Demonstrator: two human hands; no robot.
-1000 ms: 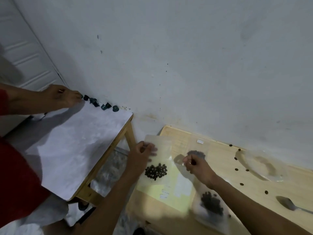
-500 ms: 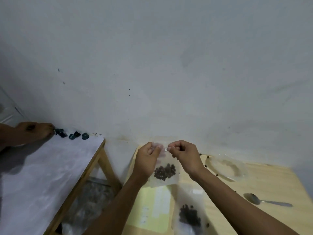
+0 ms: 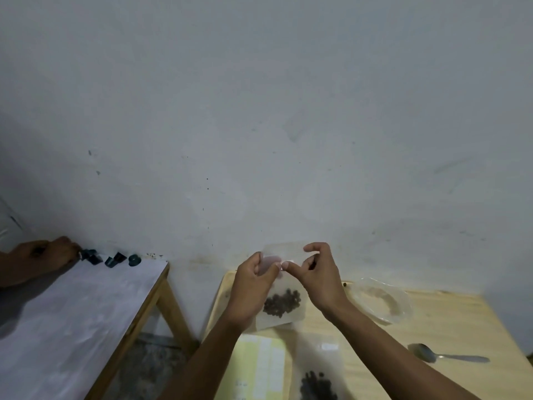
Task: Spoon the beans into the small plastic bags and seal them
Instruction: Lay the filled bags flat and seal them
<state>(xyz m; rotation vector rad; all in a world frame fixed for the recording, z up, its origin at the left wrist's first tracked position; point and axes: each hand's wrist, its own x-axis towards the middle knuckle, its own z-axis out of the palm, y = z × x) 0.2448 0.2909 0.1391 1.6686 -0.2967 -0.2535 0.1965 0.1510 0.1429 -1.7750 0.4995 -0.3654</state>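
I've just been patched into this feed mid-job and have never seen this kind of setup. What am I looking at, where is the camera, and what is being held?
There is no machine here: a person works with bare hands, and the one camera sits on their head, looking forward and down.

The left hand and right hand hold up a small plastic bag with dark beans at its bottom. Both pinch its top edge, probably pressing the seal; whether it is fully closed cannot be told.

Below, on the wooden table, lie a second bag of beans, a yellow sheet of paper, a metal spoon and an empty-looking clear plastic bag.

At left, another person's hand rests on a white-topped table beside small dark green pieces.
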